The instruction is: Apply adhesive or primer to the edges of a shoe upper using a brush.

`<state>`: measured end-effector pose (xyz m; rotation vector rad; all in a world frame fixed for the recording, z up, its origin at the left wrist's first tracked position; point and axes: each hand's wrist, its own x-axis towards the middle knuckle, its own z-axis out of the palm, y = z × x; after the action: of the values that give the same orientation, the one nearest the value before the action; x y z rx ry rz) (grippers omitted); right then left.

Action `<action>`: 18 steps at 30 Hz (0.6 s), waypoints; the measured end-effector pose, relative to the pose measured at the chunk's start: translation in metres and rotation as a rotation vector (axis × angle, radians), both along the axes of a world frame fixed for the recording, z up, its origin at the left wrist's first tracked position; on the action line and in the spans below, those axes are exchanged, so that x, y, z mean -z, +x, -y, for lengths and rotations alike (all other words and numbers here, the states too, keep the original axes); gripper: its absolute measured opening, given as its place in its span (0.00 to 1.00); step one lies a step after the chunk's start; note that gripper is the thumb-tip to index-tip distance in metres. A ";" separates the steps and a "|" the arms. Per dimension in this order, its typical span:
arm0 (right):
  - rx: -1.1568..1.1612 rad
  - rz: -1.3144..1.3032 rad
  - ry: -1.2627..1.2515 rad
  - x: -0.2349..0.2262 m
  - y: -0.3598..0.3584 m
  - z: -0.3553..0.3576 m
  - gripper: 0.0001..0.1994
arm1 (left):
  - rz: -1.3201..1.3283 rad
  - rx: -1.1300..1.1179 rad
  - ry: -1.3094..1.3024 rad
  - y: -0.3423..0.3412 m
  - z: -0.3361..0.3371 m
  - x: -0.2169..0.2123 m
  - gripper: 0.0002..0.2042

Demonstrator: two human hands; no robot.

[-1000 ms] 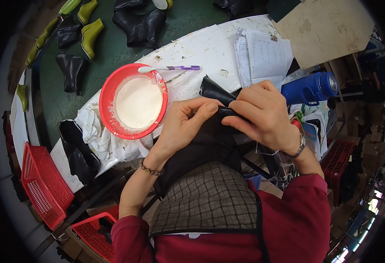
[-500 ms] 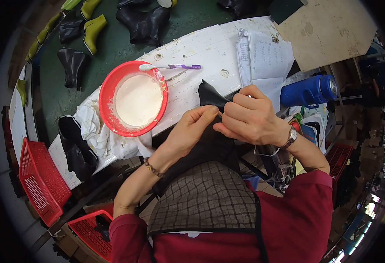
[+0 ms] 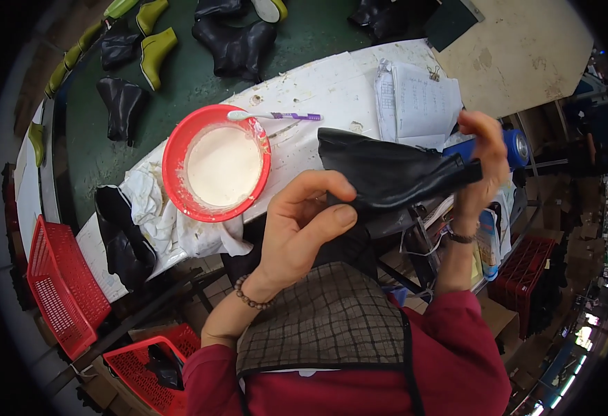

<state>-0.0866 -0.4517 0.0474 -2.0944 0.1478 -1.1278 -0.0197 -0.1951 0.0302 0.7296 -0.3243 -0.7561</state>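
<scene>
**A:** What is the biggest thing in front of you?

**B:** A long white worktop [image 3: 331, 87], stained and running from about eight o'clock up to one o'clock. Beyond it, at eleven o'clock, a green floor [image 3: 186, 76] carries black and yellow-green rubber boots [image 3: 231, 45].

**A:** What are my hands doing, as you would tell it?

**B:** I will speak as the owner. I hold a black rubber boot piece [image 3: 387, 173] just right of centre, above the worktop's near edge. My left hand [image 3: 304, 229], at the centre, is curled, thumb and fingers pinching the piece's lower left edge. My right hand [image 3: 480, 163], at three o'clock, is closed around its narrow right end, fingers above and thumb behind.

**A:** What lies near the piece?

**B:** At nine to ten o'clock a red bowl [image 3: 172, 173] of white paste stands on the worktop, well apart from my left hand. White crumpled rags [image 3: 162, 222] lie under its near side. A stack of papers [image 3: 418, 104] sits at one o'clock, just behind the piece.

**A:** And the smallest?

**B:** A purple-handled toothbrush [image 3: 276, 116] rests across the bowl's far rim.
</scene>
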 end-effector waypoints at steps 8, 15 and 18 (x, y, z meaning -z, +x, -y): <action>-0.365 -0.438 1.428 0.126 0.040 0.018 0.24 | -0.003 -0.058 -0.297 -0.013 0.007 0.018 0.15; -0.513 -0.259 1.472 0.047 0.076 0.032 0.15 | -0.180 0.243 -0.189 0.006 -0.007 0.035 0.43; -0.441 -0.280 1.102 0.023 0.101 0.046 0.12 | -0.189 0.299 0.036 0.001 0.002 0.054 0.29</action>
<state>0.0143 -0.4978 0.0247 -1.1701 0.3299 -0.3130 -0.0183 -0.1969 -0.0241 0.6446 -0.2508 -1.1083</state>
